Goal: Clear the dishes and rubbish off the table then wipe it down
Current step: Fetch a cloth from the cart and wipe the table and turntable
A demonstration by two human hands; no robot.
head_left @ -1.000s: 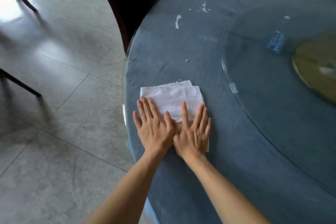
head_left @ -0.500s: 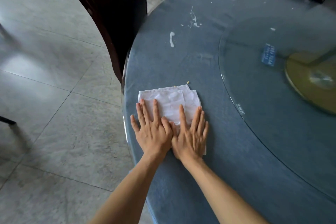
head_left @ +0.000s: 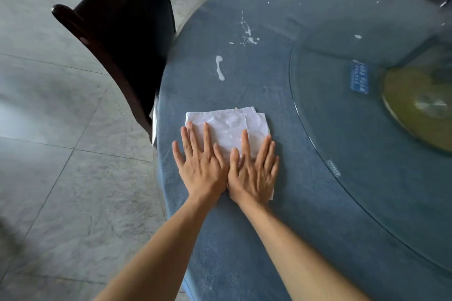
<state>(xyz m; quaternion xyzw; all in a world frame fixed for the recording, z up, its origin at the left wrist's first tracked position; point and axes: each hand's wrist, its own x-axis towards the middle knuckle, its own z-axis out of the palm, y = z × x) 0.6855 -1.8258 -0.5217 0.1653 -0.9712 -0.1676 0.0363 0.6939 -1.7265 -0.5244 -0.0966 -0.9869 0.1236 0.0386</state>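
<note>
A grey tiled floor (head_left: 61, 166) fills the left side. Next comes a dark wooden chair (head_left: 127, 32), its back turned toward the round table (head_left: 305, 203) and standing just beside the table's edge. The table is covered with a blue cloth-like surface.

Near the table's left edge lies a folded white cloth (head_left: 230, 127), flat on the blue surface. The left hand (head_left: 200, 166) rests on the cloth's left part, palm down, fingers straight and spread; its little finger lies off the cloth on the table. The right hand (head_left: 254, 173) lies just beside it, also palm down with straight fingers, covering the cloth's near right part. The two hands touch at the thumbs and both press flat on the cloth; neither one curls round it. A small crumb (head_left: 236, 108) sits at the cloth's far edge.

Beyond the cloth, farther across the table, there is a white streak (head_left: 220, 67), and past that a scatter of white splashes (head_left: 248, 36). To the right, a round glass turntable (head_left: 354, 142) sits on the table, with a blue sticker (head_left: 359, 79) on it and a yellowish round base (head_left: 420, 105) beneath the glass.
</note>
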